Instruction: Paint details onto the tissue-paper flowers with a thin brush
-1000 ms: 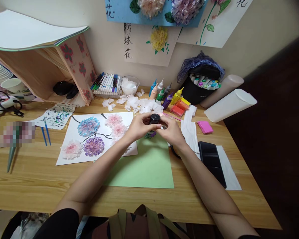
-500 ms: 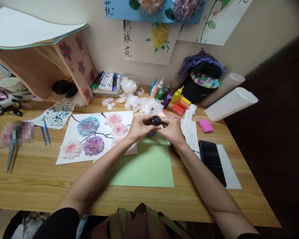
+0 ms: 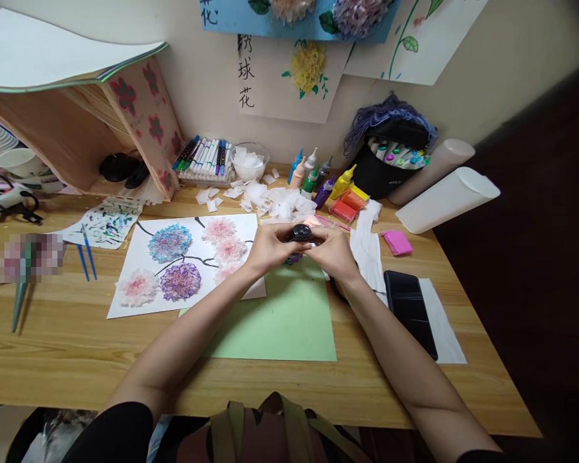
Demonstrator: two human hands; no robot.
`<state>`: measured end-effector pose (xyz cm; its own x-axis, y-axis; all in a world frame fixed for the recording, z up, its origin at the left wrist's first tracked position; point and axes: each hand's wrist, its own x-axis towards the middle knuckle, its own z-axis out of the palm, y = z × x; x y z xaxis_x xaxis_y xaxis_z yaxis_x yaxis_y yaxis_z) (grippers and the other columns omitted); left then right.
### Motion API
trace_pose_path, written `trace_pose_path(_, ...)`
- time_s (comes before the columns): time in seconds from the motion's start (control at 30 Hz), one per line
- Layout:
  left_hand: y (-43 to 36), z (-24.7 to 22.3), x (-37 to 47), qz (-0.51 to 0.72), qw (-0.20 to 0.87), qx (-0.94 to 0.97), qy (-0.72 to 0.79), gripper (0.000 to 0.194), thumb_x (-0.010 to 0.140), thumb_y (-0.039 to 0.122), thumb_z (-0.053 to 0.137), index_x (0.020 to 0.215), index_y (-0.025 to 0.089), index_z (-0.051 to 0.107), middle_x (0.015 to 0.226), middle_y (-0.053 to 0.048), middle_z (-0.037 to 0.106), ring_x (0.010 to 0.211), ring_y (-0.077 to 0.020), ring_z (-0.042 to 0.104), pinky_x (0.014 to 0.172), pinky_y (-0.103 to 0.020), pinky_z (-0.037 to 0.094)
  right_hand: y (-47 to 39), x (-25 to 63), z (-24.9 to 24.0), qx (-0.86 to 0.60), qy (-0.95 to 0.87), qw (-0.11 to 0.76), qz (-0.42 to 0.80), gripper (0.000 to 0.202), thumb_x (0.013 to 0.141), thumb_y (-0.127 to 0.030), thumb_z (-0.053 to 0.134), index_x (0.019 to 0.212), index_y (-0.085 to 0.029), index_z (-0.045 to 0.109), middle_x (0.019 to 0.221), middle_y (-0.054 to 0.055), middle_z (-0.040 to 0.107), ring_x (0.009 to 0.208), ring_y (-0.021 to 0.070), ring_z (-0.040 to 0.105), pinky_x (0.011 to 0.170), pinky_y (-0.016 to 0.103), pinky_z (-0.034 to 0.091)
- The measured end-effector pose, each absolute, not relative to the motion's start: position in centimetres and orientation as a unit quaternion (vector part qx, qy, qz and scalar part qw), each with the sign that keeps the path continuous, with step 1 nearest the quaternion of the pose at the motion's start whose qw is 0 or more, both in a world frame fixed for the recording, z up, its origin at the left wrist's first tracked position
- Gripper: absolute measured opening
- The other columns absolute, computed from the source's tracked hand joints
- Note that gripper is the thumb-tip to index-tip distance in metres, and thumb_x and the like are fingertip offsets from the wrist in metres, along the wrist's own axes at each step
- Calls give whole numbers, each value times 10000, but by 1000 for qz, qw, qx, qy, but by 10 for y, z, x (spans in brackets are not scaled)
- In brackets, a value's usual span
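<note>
My left hand point(image 3: 269, 249) and my right hand point(image 3: 335, 254) meet over a light green sheet point(image 3: 280, 321). Both are closed around a black object with a rounded, glossy end point(image 3: 302, 231); its kind is hidden by my fingers. A small purple and green thing point(image 3: 294, 259) peeks out below them, and a pinkish glow shows just beyond. Part of a black loop point(image 3: 336, 291) emerges by my right wrist. Left of the green sheet, partly overlapping it, lies a white paper point(image 3: 130, 257) bearing blue, purple and pink tissue flowers.
Behind my hands are scraps of white tissue point(image 3: 289, 204), several paint bottles point(image 3: 324, 191) and a box of markers point(image 3: 206, 159). A black case point(image 3: 410, 312), a pink packet point(image 3: 397, 243) and a white cylinder point(image 3: 446, 200) stand or lie to the right. Two blue brushes point(image 3: 87, 254) lie left.
The view has shifted very slightly. Both hands stay together around the black object, with no other visible movement.
</note>
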<state>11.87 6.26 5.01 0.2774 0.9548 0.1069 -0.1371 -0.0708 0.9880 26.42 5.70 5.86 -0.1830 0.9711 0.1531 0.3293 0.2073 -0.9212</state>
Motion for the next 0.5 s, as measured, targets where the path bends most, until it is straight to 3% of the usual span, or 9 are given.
trace_pose_path(0.5, 62, 49, 119, 476, 552, 568, 382, 261, 591, 222, 766, 827, 114, 734, 749, -25, 704, 732, -177, 641, 700, -258, 499, 57, 263, 54, -498, -648, 418, 397, 244, 616, -138, 643, 833, -138, 754, 745, 27, 723, 741, 216, 660, 682, 294, 511)
